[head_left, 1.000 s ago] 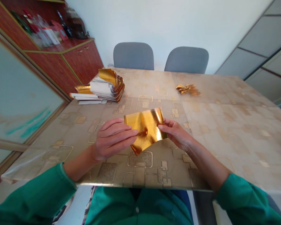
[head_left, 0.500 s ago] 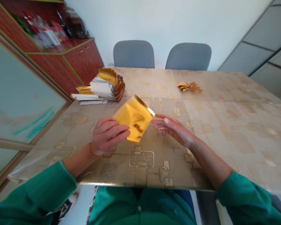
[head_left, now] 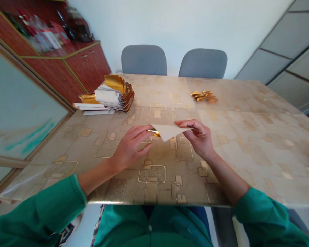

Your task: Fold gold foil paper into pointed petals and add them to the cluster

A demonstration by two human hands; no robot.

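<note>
A sheet of gold foil paper [head_left: 167,130] is held above the table, its white back facing up and one pointed corner toward me. A little of its gold side shows beneath the left end. My right hand [head_left: 199,133] pinches the right corner between thumb and fingers. At the left corner, the fingertips of my left hand [head_left: 135,144] touch the sheet, with the thumb spread well below them. Whether those fingertips grip the corner is hard to make out.
A stack of gold-and-white paper sheets [head_left: 112,97] lies at the back left of the patterned table [head_left: 151,185]. Folded gold paper pieces [head_left: 204,96] sit at the back right. Two grey chairs [head_left: 144,60] stand behind, and a red-brown cabinet [head_left: 84,65] is at the left.
The gold paper has turned from gold face to white back and tipped nearly flat. My right hand has taken its right corner, while my left hand has loosened its hold, thumb now apart.
</note>
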